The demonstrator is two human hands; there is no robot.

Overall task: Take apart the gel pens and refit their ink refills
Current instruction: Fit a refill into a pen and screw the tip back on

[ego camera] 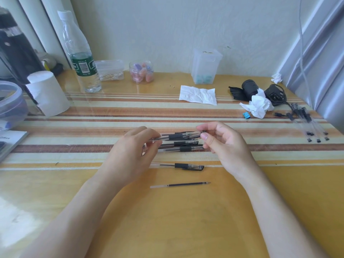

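Head view, both hands over the middle of the bench (pixel 186 220), wood top with a striped mat across it.

Left hand (pixel 130 151): fingers curled round the clear barrel end of one gel pen (pixel 176 136). Right hand (pixel 223 146): thumb and forefinger pinch the opposite, capped end of the same pen. The pen is lifted and lies roughly level between the two hands, black grip section about mid-span.

Directly under it, on the mat: small pile of pens (pixel 184 148), lying side by side, caps to the right. Exact count cannot be told, partly hidden by the left hand.

Nearer the person, apart from the pile: single capped pen (pixel 188 166) flat on the bench. Nearer again: loose ink refill (pixel 180 184), tip to the right, touching nothing.

Far right of the bench: another group of pens (pixel 309 125), with small black end plugs beside them.

Also on the bench: flat tissue (pixel 198 94), crumpled tissue (pixel 260 106) with a blue binder clip (pixel 246 114) just beside it, water bottle (pixel 81 58), paper roll (pixel 48 92), clear jar (pixel 141 71) of pink and purple pieces
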